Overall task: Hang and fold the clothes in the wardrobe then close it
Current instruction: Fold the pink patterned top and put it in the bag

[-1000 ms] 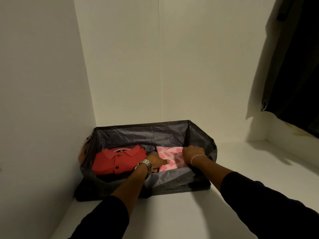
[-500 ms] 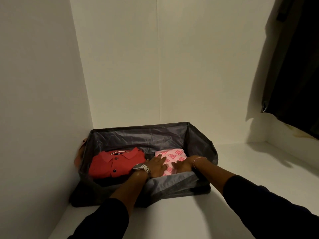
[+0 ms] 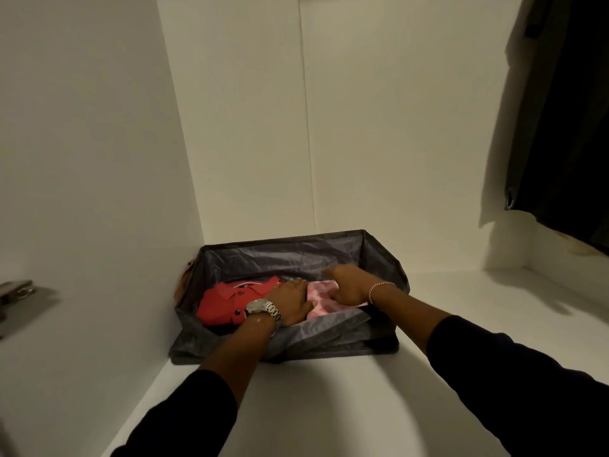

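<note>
A grey fabric storage bin (image 3: 283, 242) stands in the back left corner of the white wardrobe shelf (image 3: 329, 390). Inside it on the left lies a folded red polo shirt (image 3: 220, 300), and beside it on the right a folded pink patterned garment (image 3: 317, 303). My left hand (image 3: 290, 301), with a watch on the wrist, rests flat where the two garments meet. My right hand (image 3: 349, 285), wearing a bracelet, lies over the pink garment with fingers stretched toward the back; it hides most of that garment.
A dark garment (image 3: 566, 127) hangs at the upper right above the shelf. A metal hinge (image 3: 16, 291) shows on the left wall. Something brown (image 3: 184, 282) is wedged between the bin and the left wall.
Both hands have slid further back into the bin over the pink garment, which is now mostly covered. My view has shifted right and down a little.
</note>
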